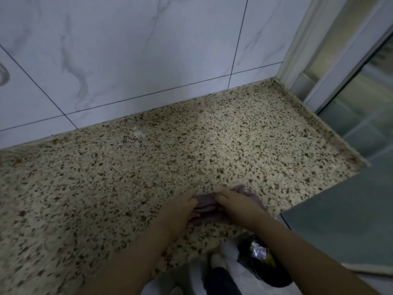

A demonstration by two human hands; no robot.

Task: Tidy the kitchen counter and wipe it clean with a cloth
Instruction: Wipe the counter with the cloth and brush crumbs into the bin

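Observation:
A bunched purple-grey cloth (207, 204) lies on the speckled granite counter (148, 167) near its front right corner. My left hand (178, 209) grips the cloth's left side, fingers curled into the folds. My right hand (238, 204) presses over its right side, with a bit of cloth showing past the knuckles. Both hands meet over the cloth and hide most of it.
A white marble-tiled wall (138, 50) backs the counter. A sliding glass door frame (331, 67) stands at the right end. Below the front edge, a black bin bag (263, 260) with rubbish sits on the floor beside my feet.

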